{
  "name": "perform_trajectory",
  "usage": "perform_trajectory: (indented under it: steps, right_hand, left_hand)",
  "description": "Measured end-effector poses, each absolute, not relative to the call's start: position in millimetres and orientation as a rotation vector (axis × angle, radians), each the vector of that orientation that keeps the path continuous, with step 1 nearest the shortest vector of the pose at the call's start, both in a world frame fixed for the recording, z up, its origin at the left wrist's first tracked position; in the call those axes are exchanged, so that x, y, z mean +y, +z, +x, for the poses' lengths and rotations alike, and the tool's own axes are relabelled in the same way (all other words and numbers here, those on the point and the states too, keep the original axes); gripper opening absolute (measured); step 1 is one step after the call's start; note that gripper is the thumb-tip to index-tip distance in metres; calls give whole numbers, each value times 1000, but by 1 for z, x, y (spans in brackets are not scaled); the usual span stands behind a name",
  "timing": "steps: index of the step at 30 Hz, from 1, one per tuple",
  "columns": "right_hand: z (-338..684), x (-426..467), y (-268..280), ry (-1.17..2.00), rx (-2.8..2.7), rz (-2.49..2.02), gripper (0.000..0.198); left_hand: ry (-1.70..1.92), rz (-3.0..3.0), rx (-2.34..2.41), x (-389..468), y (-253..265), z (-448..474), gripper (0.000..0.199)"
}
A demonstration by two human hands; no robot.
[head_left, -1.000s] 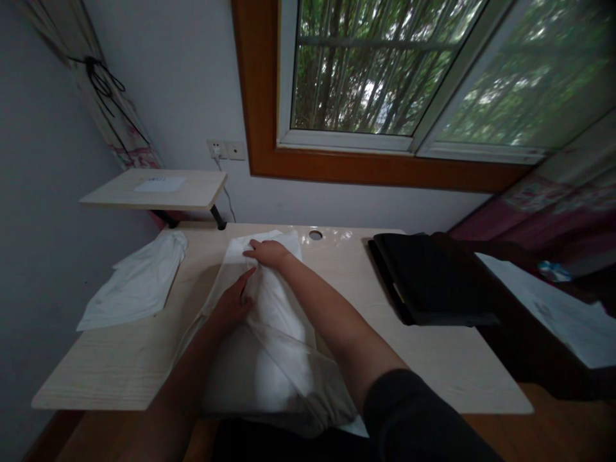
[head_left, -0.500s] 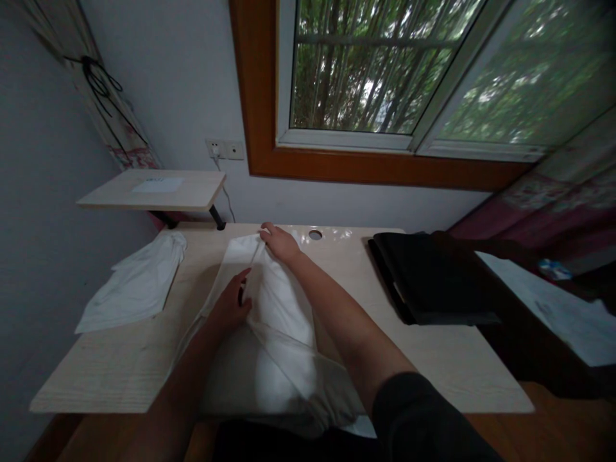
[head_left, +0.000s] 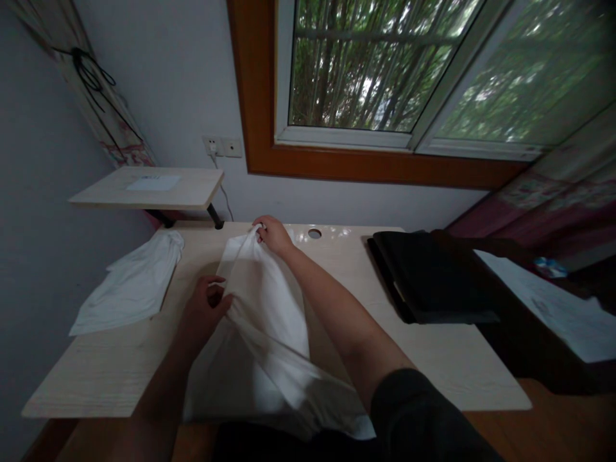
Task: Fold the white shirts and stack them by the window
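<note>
Your right hand (head_left: 273, 235) pinches gathered far end of white cloth (head_left: 276, 301), which lies over table (head_left: 433, 369) and past near edge. Your left hand (head_left: 203, 311) curls at cloth's left side; cannot tell whether it pinches. Black case (head_left: 430, 276) lies right, contents hidden.

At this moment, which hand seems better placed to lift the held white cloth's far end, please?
Probably the right hand: it grips the white cloth near that end; the left hand is nearer the body.

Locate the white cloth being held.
In the head view, the white cloth spreads slightly left of centre across the desk, its far end in the right hand.
</note>
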State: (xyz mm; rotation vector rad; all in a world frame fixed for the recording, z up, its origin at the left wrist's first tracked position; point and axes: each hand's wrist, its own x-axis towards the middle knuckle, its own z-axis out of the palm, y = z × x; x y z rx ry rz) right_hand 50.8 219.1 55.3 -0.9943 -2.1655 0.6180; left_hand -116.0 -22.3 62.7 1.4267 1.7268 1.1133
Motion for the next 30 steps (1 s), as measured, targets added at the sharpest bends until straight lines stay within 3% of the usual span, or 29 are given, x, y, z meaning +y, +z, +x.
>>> perform_trajectory:
  steps: [10,19,25,30]
  right_hand:
    - [-11,215,55,449,-2222,-1075,32]
    - [-19,205,4,610,-2437,-858,60]
    - [1,192,-11,527,-2482,-853,43]
    - [10,184,-12,450,-2488,-823,41]
  left_hand:
    - [838,1530,2008,-23,41,-173,46]
    - [686,1597,2101,-21,22,-175,45]
    - [762,1613,2102,-21,19,-173,46]
    - [844,1571,2118,-22,20,-177,45]
